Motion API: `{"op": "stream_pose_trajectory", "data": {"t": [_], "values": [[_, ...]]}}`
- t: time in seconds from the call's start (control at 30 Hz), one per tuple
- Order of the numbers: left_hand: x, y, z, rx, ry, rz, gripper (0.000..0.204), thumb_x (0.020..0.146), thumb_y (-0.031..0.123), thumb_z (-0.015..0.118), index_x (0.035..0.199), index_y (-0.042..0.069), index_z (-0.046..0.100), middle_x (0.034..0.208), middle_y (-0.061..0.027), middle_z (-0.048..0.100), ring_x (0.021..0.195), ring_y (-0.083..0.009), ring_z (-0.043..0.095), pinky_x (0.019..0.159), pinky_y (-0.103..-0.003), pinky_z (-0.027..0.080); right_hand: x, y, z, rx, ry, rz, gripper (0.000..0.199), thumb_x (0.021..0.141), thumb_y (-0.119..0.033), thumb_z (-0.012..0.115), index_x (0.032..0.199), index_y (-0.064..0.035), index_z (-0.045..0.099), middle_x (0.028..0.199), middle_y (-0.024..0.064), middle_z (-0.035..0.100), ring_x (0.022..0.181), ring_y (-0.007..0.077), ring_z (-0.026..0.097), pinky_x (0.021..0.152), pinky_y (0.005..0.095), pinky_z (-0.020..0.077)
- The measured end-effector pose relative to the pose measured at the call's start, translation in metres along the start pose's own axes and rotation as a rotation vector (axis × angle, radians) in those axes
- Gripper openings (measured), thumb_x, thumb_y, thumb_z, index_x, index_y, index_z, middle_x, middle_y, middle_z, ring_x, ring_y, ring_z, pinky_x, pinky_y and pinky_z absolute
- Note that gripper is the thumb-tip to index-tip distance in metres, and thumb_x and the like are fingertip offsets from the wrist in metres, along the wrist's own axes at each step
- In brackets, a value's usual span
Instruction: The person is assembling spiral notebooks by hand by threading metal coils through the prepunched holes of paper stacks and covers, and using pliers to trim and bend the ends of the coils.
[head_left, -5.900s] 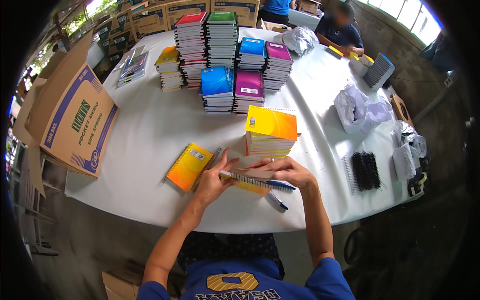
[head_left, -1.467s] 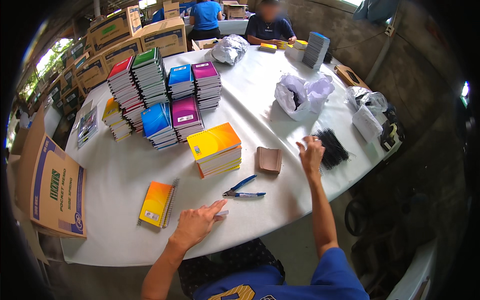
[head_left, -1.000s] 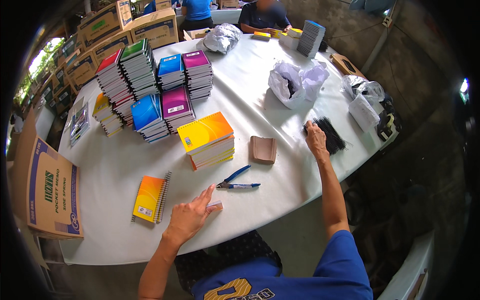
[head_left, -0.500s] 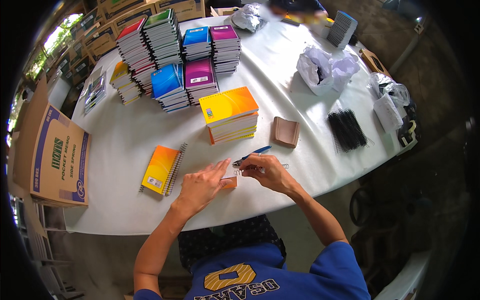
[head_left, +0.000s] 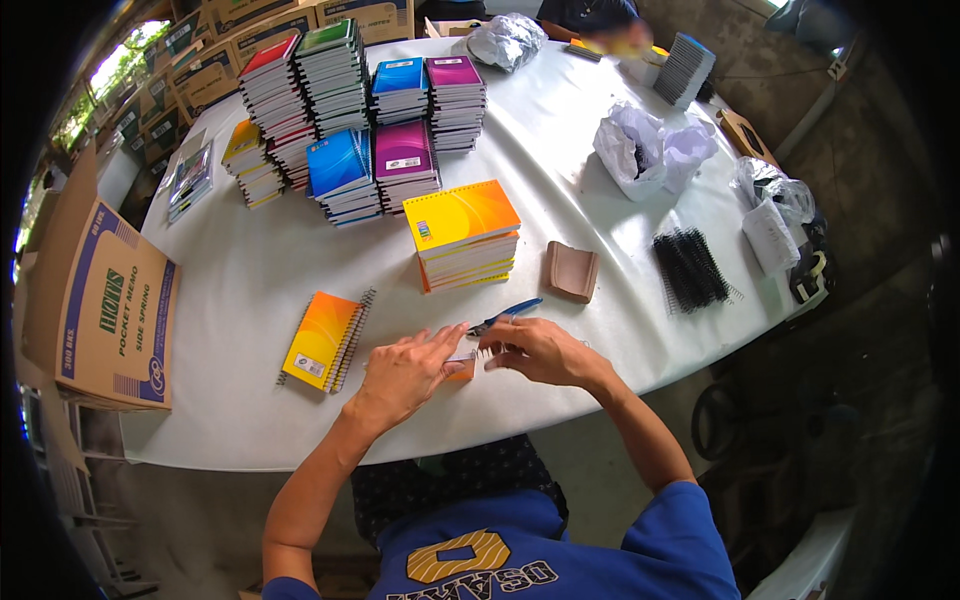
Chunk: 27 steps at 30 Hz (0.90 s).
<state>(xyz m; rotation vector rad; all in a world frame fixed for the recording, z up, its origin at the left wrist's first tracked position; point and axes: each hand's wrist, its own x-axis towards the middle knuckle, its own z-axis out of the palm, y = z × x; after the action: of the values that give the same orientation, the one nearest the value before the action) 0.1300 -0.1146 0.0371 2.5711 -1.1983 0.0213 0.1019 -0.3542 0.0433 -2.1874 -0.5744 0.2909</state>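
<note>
Holding a small orange notebook [head_left: 462,375] upright at the near side of the table [head_left: 560,400], the left hand [head_left: 402,376] pinches it between thumb and fingers; most of the cover is hidden behind that hand, only an orange corner and pale edge showing. Right hand [head_left: 545,352] curled just beside that edge, fingers bent; wire loops show near the fingertips, but too fine and blurred to tell whether they are pinched. Blue-handled pliers [head_left: 518,308] lie just beyond, jaws partly masked by the hands. Farther off, a yellow-orange notebook stack [head_left: 468,258] and, right of it, a brown block [head_left: 572,272]. Coil-bound notebook [head_left: 322,340] lies left of the hands; black coils [head_left: 690,270] lie bunched well to the right, single coils hard to separate. Co-worker [head_left: 600,18] cut off at the top edge, hands blurred. Cardboard box [head_left: 120,300] at left, its outer side lost toward the dark rim.
</note>
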Motion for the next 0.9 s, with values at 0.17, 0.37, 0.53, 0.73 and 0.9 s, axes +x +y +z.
{"op": "stream_pose_trajectory", "data": {"t": [0.17,0.37,0.53,0.73,0.9], "values": [[0.0,0.004,0.0,0.076,0.032,0.018,0.059,0.089,0.031,0.065,0.143,0.016,0.046,0.115,-0.0102,0.067,0.097,-0.0259,0.068,0.076,-0.038,0.057,-0.008,-0.006,0.004,-0.245,0.036,-0.029,0.02,0.088,0.001,0.058,0.107,-0.0039,0.063,0.079,0.0075,0.065,0.076,0.0291,0.064,0.071,0.0421,0.0507],[0.003,0.015,0.002,0.044,-0.022,0.019,0.058,0.09,0.037,0.063,0.143,0.019,0.045,0.113,-0.0075,0.069,0.086,-0.0263,0.07,0.069,-0.039,0.057,-0.008,-0.022,0.011,-0.22,0.131,-0.042,0.022,0.08,0.006,0.056,0.098,-0.0026,0.065,0.088,0.0126,0.065,0.084,0.0327,0.063,0.072,0.0442,0.0496],[0.005,0.008,-0.005,0.076,-0.264,0.06,0.054,0.094,0.045,0.056,0.142,0.024,0.046,0.114,-0.0035,0.069,0.081,-0.0257,0.071,0.066,-0.04,0.057,-0.012,0.055,-0.037,-0.181,0.143,-0.015,0.03,0.077,-0.01,0.077,0.105,-0.0082,0.067,0.119,0.0097,0.061,0.112,0.0285,0.058,0.091,0.0383,0.0485],[-0.002,0.003,-0.001,-0.037,-0.114,0.2,0.064,0.092,0.054,0.053,0.144,0.019,0.043,0.114,-0.0046,0.069,0.085,-0.0274,0.07,0.065,-0.042,0.057,-0.013,0.08,-0.109,-0.474,0.162,0.255,0.032,0.077,-0.028,0.077,0.106,-0.0147,0.074,0.127,0.011,0.062,0.119,0.0295,0.055,0.1,0.0375,0.0438],[-0.018,-0.019,0.001,0.155,-0.027,0.009,0.083,0.081,0.053,0.066,0.15,0.016,0.035,0.099,-0.011,0.069,0.073,-0.0293,0.068,0.061,-0.039,0.056,0.017,0.021,-0.07,0.271,-0.367,-0.135,0.044,0.087,-0.04,0.067,0.123,-0.0137,0.069,0.115,0.0116,0.07,0.103,0.0241,0.064,0.09,0.0348,0.0493]]}}
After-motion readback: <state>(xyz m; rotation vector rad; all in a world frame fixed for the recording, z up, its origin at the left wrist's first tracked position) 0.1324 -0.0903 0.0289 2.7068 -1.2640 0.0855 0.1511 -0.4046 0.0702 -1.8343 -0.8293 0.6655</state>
